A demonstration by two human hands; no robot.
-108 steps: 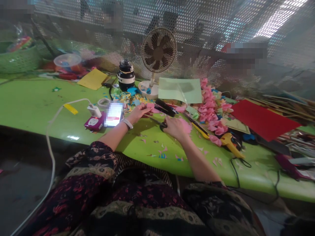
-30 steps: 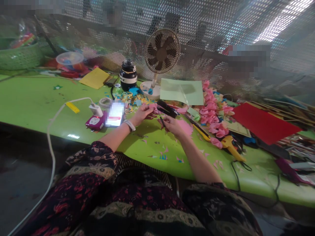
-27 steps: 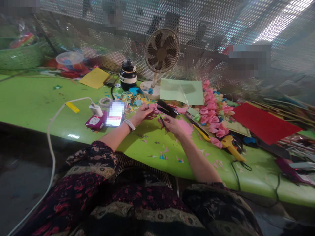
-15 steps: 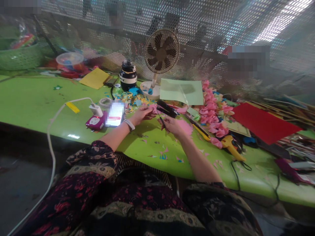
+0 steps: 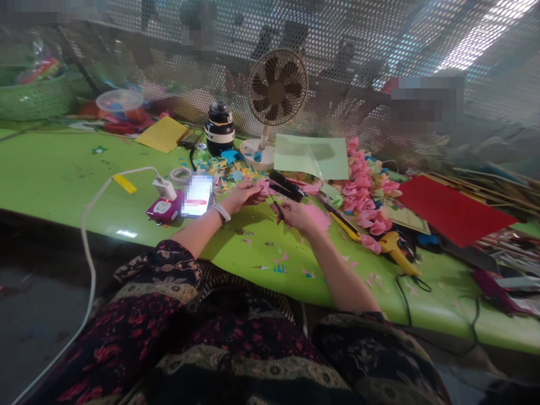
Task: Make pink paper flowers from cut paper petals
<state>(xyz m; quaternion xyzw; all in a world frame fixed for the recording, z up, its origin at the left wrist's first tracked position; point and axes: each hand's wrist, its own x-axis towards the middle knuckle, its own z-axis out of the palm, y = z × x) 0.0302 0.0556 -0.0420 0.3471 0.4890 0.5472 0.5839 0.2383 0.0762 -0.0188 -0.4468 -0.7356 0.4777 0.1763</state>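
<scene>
My L grip (image 5: 244, 195) pinching pink ppr (image 5: 264, 187); my R grip (image 5: 295, 216) holding scissors (image 5: 277, 209) nr ppr, over tabletop (image 5: 228, 247).

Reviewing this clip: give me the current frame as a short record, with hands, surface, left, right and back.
Left hand: holds small pink paper piece
Right hand: holds dark-handled metal scissors, blades near that paper; contact unclear
Surface: glossy green table, small coloured paper scraps scattered
Left: lit rectangular phone, purple plastic socket box
Right: yellow plastic glue gun, flat red paper sheet
Back: round-headed fan, black bottle with white band
</scene>
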